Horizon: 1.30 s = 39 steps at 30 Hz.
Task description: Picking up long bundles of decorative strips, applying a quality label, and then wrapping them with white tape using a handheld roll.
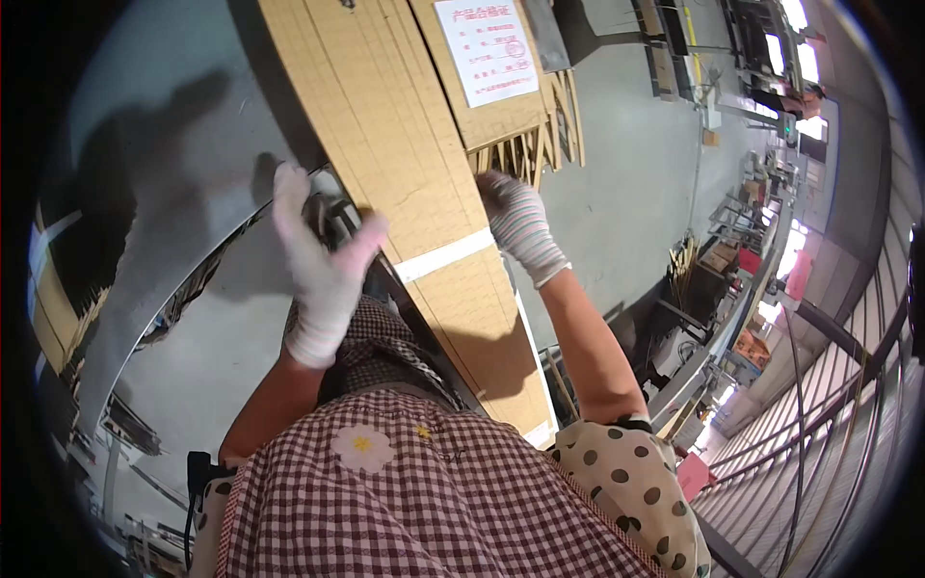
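Cardboard stack (424,183): long flat tan pieces piled together, running from the top of the view down toward the person's chest; white tape band (445,255) wraps it about midway; white printed label (487,48) stuck on the upper end; stack sits on the edge of a dark grey work surface (207,328) with a metal rim, tilted hard in this view by the head angle.

Left hand (323,265) in a white glove, raised at the stack's left edge just above the tape; fingers spread and up, thumb tip touching the cardboard edge; grip is wide, nothing clamped. Right hand (518,223) in a striped knit glove, on the stack's right edge at about the same level; fingers curl over the side of the stack, so a narrow hold on the cardboard, though the fingertips are hidden behind the edge.

More loose cardboard strips (540,144) fan out behind the right hand. Checked apron (434,491) with flower patches fills the lower frame; dotted sleeve cover (631,477) on the right arm.

Room: grey concrete floor (636,173); factory hall with benches, racks and red crates (752,260) to the right; bright windows (805,58) far right; metal railing (829,414) lower right; hard shadow of the person on the floor upper left.
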Tool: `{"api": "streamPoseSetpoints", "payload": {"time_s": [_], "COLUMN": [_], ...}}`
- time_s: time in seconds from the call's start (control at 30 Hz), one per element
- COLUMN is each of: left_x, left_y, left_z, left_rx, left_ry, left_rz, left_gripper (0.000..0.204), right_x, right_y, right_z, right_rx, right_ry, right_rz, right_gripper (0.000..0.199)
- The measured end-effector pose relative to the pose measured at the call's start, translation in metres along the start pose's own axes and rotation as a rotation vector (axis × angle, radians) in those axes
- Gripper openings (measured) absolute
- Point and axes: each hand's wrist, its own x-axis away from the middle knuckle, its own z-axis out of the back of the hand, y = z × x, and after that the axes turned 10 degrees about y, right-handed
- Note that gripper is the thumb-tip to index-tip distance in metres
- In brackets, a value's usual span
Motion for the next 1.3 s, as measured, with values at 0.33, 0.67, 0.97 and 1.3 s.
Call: {"api": "streamPoseSetpoints", "payload": {"time_s": [0.33,0.67,0.97,1.3], "left_x": [0.058,0.036,0.023,0.001], "left_y": [0.006,-0.015,0.073,-0.107], "left_z": [0.029,-0.017,0.039,0.002], "left_rx": [0.215,0.343,0.128,0.413], "left_ry": [-0.49,-0.29,-0.424,-0.149], "left_rz": [0.319,0.546,0.088,0.535], "left_gripper": [0.075,0.086,0.026,0.03], "right_x": [0.051,0.024,0.056,0.006], "right_y": [0.002,-0.029,-0.164,-0.047], "right_z": [0.042,0.038,0.071,0.052], "right_rx": [0.319,0.338,0.353,0.373], "right_ry": [-0.29,-0.36,-0.491,0.515], "right_rz": [0.082,0.192,0.676,0.546], "right_gripper": [0.028,0.04,0.044,0.036]}}
